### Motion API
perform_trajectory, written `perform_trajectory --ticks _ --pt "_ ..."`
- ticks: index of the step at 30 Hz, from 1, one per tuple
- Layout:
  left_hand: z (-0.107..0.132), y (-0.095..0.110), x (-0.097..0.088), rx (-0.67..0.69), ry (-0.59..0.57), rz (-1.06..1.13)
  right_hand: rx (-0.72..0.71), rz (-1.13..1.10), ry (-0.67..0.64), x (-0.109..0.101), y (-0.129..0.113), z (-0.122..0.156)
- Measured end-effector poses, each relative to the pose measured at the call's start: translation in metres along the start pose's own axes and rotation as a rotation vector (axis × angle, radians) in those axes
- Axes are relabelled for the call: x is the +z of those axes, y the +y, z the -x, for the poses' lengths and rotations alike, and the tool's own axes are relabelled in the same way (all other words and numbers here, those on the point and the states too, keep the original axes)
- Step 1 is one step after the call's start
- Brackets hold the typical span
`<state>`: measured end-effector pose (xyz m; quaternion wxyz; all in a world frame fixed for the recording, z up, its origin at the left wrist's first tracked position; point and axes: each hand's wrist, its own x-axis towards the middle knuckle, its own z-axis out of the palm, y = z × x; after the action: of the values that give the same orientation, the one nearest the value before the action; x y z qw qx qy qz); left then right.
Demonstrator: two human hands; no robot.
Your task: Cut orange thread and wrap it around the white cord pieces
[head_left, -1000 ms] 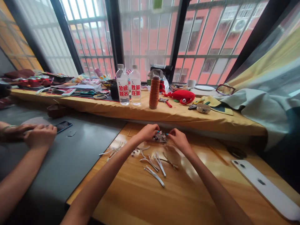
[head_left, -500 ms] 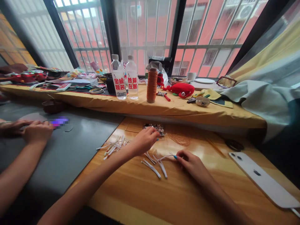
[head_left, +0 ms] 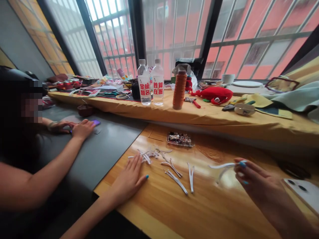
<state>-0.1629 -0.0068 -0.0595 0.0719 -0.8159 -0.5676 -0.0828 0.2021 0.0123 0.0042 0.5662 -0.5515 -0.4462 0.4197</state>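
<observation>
My right hand [head_left: 254, 182] is raised over the right part of the wooden table, thumb and fingers pinching a thin white strip [head_left: 221, 165] that sticks out to the left. Fingers stretched, my left hand [head_left: 131, 177] lies at the table's left side, its fingertips at a loose pile of white strips [head_left: 147, 156]. Between the hands lie several more white strips, among them a folded pair [head_left: 176, 182] and a V-shaped one [head_left: 191, 177]. Behind them stands a clear plastic box [head_left: 180, 139] of small dark and pale pieces, too small to name.
A co-worker's hands [head_left: 79, 127] work at the grey table on the left. Two water bottles [head_left: 146, 86], a spool of orange-brown cord [head_left: 179, 91] and a red plush toy [head_left: 214, 94] stand on the cloth-covered ledge. A white phone [head_left: 302, 192] lies at the right.
The view has swung left. My left hand has gone from the plastic box to the strip pile and opened out. My right hand has lifted a white strip away to the right.
</observation>
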Motion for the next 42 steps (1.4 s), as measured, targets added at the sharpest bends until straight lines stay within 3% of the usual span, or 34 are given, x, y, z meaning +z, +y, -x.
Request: perform_trajectory --ticks 3,5,8,11,14,21,25,28,30,32,35,38,40,42 --pt "-0.002 0.019 -0.009 0.059 0.003 0.051 0.075 -0.307 0.035 -0.001 -0.005 0.000" --pt "-0.011 0.025 -0.016 0.038 0.062 0.074 0.090 -0.397 0.037 0.003 -0.010 0.000" --pt "-0.037 0.028 -0.026 0.045 0.151 0.106 0.122 -0.295 -0.035 0.011 -0.010 0.001" --pt "-0.066 0.031 -0.035 0.255 0.105 0.120 0.146 -0.106 -0.193 0.018 0.003 0.003" --pt "-0.084 0.035 -0.039 0.303 0.050 0.054 0.243 0.037 -0.257 0.026 0.018 0.006" --pt "-0.092 0.035 -0.039 0.273 0.006 -0.086 0.237 0.144 -0.256 0.035 0.031 0.009" --pt "-0.101 0.027 -0.063 0.322 0.069 -0.010 0.235 0.154 -0.270 0.033 0.033 0.008" --pt "-0.129 0.027 -0.083 0.299 0.142 0.095 0.226 0.122 -0.275 0.032 0.035 0.007" --pt "-0.158 0.035 -0.086 0.300 0.082 0.157 0.230 0.068 -0.288 0.030 0.035 0.006" --pt "-0.187 0.048 -0.078 0.231 -0.033 0.191 0.262 -0.015 -0.302 0.028 0.034 0.005" --pt "-0.216 0.073 -0.059 0.184 -0.037 0.160 0.350 -0.159 -0.313 0.023 0.033 0.002" --pt "-0.215 0.092 -0.050 0.153 0.052 0.121 0.389 -0.313 -0.345 0.017 0.033 -0.002" --pt "-0.195 0.102 -0.049 0.184 0.115 0.107 0.415 -0.380 -0.378 0.014 0.031 -0.004" --pt "-0.161 0.110 -0.049 0.309 0.125 0.103 0.449 -0.405 -0.406 0.010 0.027 -0.005"
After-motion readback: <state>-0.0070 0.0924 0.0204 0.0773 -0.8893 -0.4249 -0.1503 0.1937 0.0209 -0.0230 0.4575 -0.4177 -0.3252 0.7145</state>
